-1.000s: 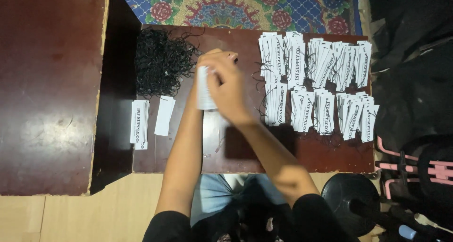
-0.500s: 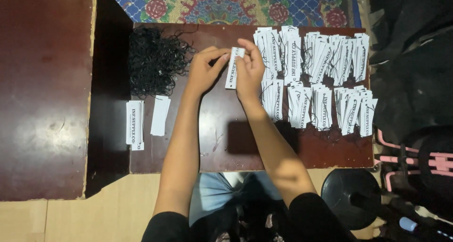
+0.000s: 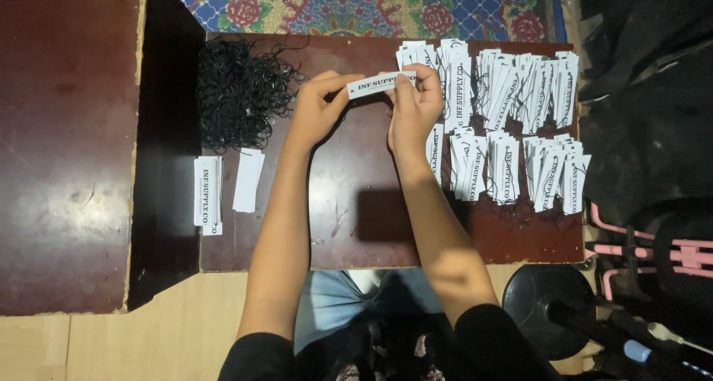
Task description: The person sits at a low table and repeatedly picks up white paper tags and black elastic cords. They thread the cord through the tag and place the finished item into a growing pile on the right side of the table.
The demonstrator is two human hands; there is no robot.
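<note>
The left hand [image 3: 316, 114] and right hand [image 3: 413, 106] pinch opposite ends of one white paper tag [image 3: 380, 85], held level above the dark surface [image 3: 356, 203] between the tangle of black strings [image 3: 238, 91] and the rows of strung tags [image 3: 512, 121]. This looks like the threading step. The next move calls for steady fingers to pass a string loop through the tag's end.

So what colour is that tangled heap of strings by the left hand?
Black: the heap of strings lies on the dark brown table, clearest in the head view.

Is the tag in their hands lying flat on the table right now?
No, both hands, left and right, hold the tag up above the table.
</note>
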